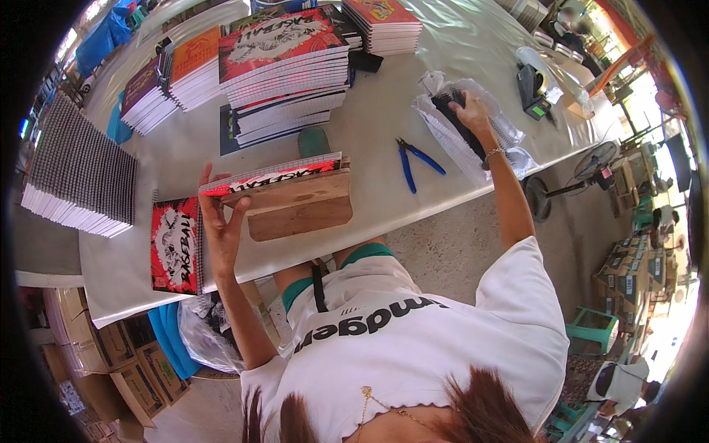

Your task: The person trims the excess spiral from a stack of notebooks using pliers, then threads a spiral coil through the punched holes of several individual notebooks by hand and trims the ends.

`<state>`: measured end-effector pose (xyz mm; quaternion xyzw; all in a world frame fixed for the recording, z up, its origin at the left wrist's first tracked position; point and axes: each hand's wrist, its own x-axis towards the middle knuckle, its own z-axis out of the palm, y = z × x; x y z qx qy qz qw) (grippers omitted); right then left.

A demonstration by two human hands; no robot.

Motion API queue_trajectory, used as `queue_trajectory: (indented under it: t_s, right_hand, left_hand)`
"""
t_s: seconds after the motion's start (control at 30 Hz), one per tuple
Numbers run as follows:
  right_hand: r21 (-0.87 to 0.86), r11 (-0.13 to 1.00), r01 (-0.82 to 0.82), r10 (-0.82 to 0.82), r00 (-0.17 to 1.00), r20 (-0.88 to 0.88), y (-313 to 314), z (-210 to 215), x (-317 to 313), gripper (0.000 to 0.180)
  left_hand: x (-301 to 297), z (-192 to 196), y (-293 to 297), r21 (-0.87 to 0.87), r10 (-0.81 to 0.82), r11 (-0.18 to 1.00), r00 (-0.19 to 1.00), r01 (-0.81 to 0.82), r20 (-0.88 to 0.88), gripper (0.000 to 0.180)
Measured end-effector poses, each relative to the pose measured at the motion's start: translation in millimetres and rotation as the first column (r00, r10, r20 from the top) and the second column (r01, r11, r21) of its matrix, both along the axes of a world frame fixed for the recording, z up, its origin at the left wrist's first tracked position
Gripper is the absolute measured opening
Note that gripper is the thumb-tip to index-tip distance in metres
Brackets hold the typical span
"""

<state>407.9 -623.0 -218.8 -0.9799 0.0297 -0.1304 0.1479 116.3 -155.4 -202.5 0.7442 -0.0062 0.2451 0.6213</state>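
My left hand point(223, 221) grips the left end of a thin notebook point(277, 177) with a red, black and white cover, thumb on the near side and fingers behind. The notebook rests along a wooden block point(303, 210) near the table's front edge. At the right, my right hand point(474, 117) reaches into a bundle of black spiral binding coils point(452, 119) lying on crumpled white plastic wrap point(434, 109). Its fingers are closed on the coils; how many they hold I cannot make out. A coil-bound notebook point(177, 247) with a similar cover lies left of my left hand.
Blue-handled cutting pliers point(408, 164) lie open between my hands. Stacks of red-covered point(284, 48), orange-covered point(196, 55) and purple-covered notebooks point(144, 88) stand behind, with a tall coil-bound stack point(81, 162) at left. A black tape dispenser point(533, 92) sits at far right.
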Motion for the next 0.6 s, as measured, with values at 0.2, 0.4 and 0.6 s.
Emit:
queue_trajectory:
  t_s: [0.2, 0.4, 0.6]
  right_hand:
    - [0.052, 0.973, -0.226, 0.222, 0.972, 0.069, -24.1, -22.3, 21.7, 0.057]
    - [0.645, 0.717, -0.265, 0.405, 0.911, -0.077, 19.7, 61.0, -27.8, 0.039]
    - [0.513, 0.489, -0.706, 0.701, 0.668, 0.250, 100.8, 100.9, -119.8, 0.026]
  left_hand:
    - [-0.6, 6.6, -15.4, -0.094, -0.047, 0.995, 0.998, 0.043, -0.046, 0.084]
    - [-4.0, -0.6, -31.1, 0.369, 0.408, 0.789, 0.867, -0.492, 0.286, 0.089]
    - [5.7, 22.6, -101.5, 0.609, 0.351, 0.607, 0.860, -0.510, 0.370, 0.075]
